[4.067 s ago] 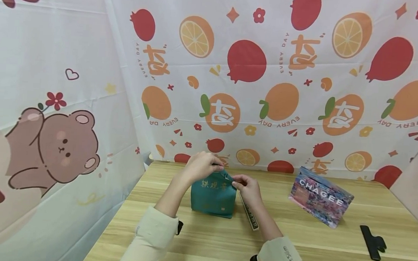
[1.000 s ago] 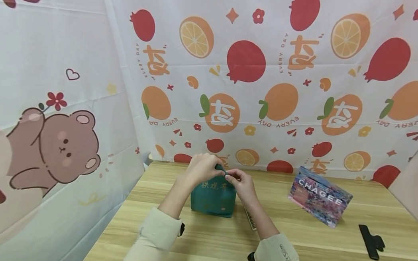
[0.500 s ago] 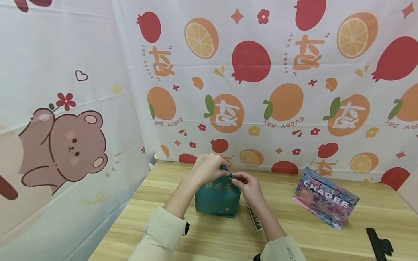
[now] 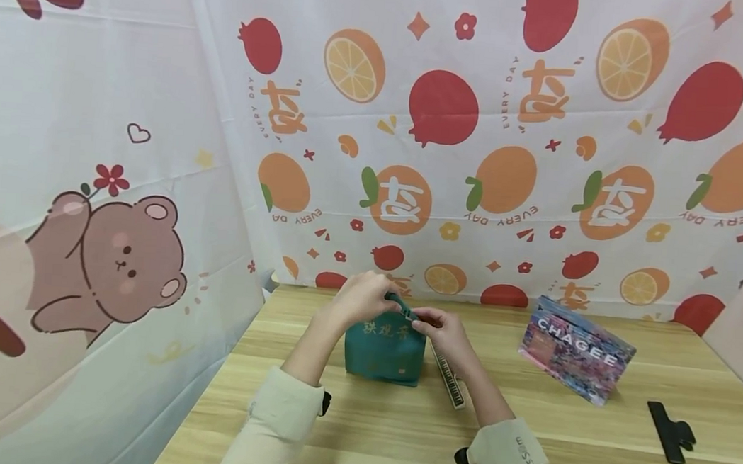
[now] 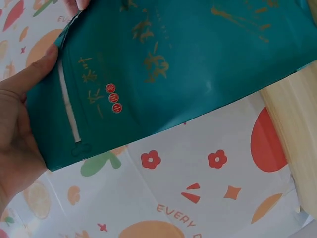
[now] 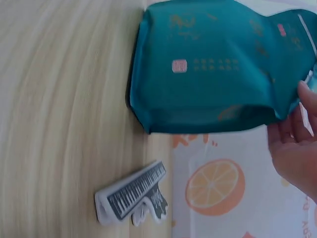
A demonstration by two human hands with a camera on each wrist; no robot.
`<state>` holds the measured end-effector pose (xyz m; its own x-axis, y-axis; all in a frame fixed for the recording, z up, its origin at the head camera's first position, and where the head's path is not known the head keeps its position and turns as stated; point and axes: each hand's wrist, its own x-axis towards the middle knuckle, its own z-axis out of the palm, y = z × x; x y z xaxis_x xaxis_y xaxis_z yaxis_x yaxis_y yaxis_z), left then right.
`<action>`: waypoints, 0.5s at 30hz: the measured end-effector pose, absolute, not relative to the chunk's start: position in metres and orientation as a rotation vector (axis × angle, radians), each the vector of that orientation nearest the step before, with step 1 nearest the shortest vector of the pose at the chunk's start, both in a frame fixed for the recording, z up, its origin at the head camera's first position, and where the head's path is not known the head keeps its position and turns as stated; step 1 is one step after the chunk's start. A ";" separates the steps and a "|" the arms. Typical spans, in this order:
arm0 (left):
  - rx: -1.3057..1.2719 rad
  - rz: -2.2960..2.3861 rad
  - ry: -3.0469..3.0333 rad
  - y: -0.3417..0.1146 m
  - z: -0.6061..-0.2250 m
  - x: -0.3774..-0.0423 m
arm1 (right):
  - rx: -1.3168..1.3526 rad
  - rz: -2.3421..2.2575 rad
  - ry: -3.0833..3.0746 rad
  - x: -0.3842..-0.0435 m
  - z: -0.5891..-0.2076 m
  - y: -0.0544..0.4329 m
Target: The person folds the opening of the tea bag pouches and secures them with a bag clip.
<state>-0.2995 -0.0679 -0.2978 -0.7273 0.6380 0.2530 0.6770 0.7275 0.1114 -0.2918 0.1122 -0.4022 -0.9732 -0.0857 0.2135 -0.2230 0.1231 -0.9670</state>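
The left hand and right hand pinch the teal pouch up top, fingers closed. A patterned clip lies nearby.

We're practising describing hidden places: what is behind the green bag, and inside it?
Behind the green bag hangs a cloth printed with fruit. The bag covers the part of table directly behind, so anything there is hidden. Its sides hide any contents.

table, teal bag, packet, white clip, black clip
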 end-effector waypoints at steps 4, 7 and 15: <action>-1.037 -0.285 -2.737 -0.069 -0.297 -0.300 | 0.283 1.976 -2.320 -0.293 -0.405 0.117; -1.019 -0.288 -2.761 -0.070 -0.296 -0.299 | 0.217 1.955 -2.319 -0.295 -0.407 0.116; -0.989 -0.295 -2.791 -0.074 -0.293 -0.300 | 0.127 1.938 -2.260 -0.297 -0.406 0.115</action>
